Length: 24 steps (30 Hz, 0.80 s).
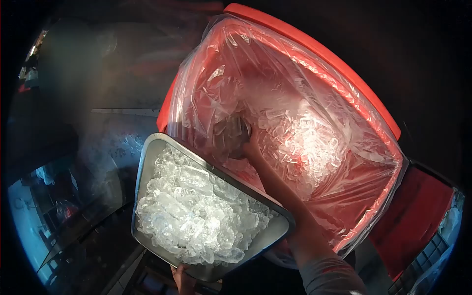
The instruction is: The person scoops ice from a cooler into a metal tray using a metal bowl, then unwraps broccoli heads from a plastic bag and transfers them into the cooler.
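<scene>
Loose ice (201, 211) is heaped in a rectangular metal pan (212, 274), which is tilted at the lower left. My left hand (183, 279) grips the pan's near edge from below, its fingers mostly hidden. Reaching past the pan, my right arm goes down into a red bin (314, 37) lined with a clear plastic bag (189, 93). Down there, my right hand (251, 146) is closed on a rounded, greyish scoop (231, 133) with what looks like ice in it; its handle is not clear. More ice (305, 142) lies at the bottom of the bag, brightly lit.
The pan overlaps the bin's near left side. Bunched plastic hangs over the bin's rim. A red panel (415, 216) and a dark grid or rack (432, 253) stand at the right. Dark, blurred surfaces (123, 132) lie to the left.
</scene>
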Each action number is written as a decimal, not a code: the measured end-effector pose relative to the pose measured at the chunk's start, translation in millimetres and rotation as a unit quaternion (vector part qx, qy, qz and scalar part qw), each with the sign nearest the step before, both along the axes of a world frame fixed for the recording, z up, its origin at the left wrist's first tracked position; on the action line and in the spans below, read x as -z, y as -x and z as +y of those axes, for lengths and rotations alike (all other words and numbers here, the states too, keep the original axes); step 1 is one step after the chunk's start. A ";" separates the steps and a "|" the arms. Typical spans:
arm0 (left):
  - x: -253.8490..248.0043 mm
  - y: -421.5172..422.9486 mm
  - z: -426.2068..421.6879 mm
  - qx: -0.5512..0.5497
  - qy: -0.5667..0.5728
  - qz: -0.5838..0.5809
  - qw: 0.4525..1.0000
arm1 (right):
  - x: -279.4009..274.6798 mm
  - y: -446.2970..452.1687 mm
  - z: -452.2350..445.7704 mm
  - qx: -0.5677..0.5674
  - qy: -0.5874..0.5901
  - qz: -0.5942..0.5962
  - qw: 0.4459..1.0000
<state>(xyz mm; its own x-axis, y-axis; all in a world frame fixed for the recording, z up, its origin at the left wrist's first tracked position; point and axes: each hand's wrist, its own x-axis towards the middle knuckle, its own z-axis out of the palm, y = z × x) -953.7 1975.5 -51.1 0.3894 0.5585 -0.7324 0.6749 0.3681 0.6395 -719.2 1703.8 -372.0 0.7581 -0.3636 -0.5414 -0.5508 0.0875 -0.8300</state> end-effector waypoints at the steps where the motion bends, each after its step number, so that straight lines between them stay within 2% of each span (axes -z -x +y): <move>1: 0.0 -2.0 -2.2 -0.005 0.000 0.006 1.000 | 0.9 -4.9 -0.1 0.000 -0.009 -0.005 1.000; 4: -1.2 -1.9 -3.9 0.009 -0.004 -0.010 1.000 | 12.0 8.4 -14.4 0.056 -0.270 -0.040 0.960; 8: 6.2 8.7 9.7 0.000 -0.009 -0.016 1.000 | -32.0 18.4 -21.9 0.062 -0.395 -0.008 0.917; 10: 9.4 16.6 18.7 0.024 0.000 -0.027 0.999 | -54.3 19.5 -32.3 0.054 -0.408 -0.021 0.911; 12: 0.6 8.0 10.0 0.012 0.024 -0.019 0.999 | -59.1 29.3 -49.5 0.046 -0.359 -0.031 0.932; 14: -10.0 -4.4 -2.4 -0.007 0.042 -0.024 0.999 | -65.2 53.4 -80.2 0.045 -0.321 0.016 0.946; 17: -7.5 3.2 8.0 0.031 0.039 -0.015 0.999 | -92.8 94.7 -137.4 0.083 -0.280 0.102 0.951; 19: -12.5 -2.8 0.8 -0.023 0.070 -0.020 0.997 | -135.3 110.2 -172.0 0.129 -0.261 0.136 0.947; 21: -10.9 -3.8 3.0 -0.012 0.091 -0.047 0.995 | -216.5 102.8 -187.0 0.153 -0.231 0.137 0.951; 22: -16.5 -8.2 -3.7 -0.039 0.086 -0.038 0.995 | -245.5 103.9 -196.0 0.132 -0.217 0.103 0.962; 24: -10.0 -0.5 2.7 -0.008 0.066 -0.046 0.997 | -287.7 112.9 -224.5 0.104 -0.210 0.062 0.970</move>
<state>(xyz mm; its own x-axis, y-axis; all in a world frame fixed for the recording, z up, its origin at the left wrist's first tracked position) -953.2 1978.2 -41.1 0.4506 0.4662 -0.7613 0.6087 0.4633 0.6440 -832.1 1479.2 -84.3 0.6114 -0.2295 -0.7573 -0.5781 0.5241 -0.6255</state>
